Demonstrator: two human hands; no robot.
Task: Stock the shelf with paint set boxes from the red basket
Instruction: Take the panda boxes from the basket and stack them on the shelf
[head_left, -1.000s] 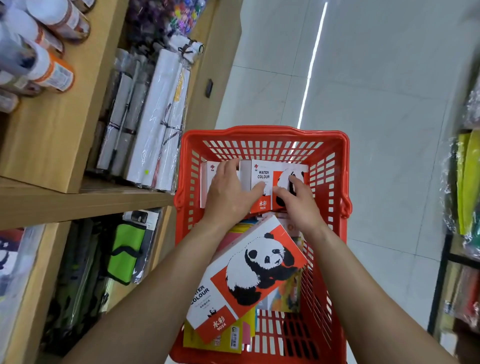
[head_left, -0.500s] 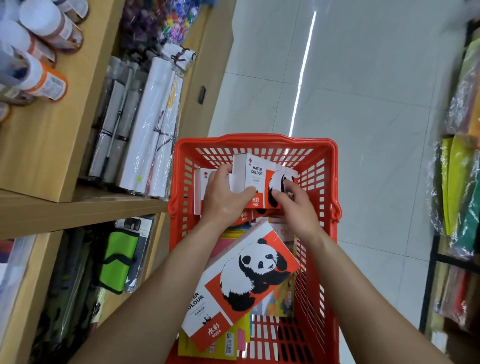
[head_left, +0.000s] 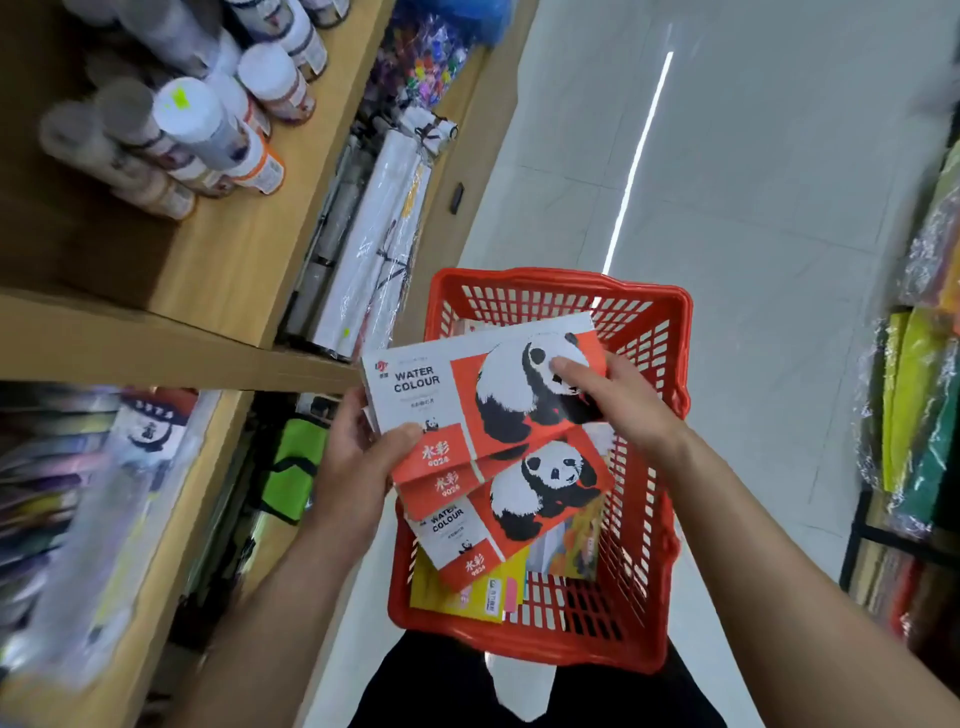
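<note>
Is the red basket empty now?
No, the red basket still holds a panda paint box and other packs, below the boxes the hands hold.

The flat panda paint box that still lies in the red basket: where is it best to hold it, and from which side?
Probably the red short end of the flat panda watercolour box, from the person's side: it lies tilted and uncovered there, while its far end sits under the held boxes.

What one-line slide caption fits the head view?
Both hands, left and right, lift stacked watercolour boxes above the red basket.
</note>
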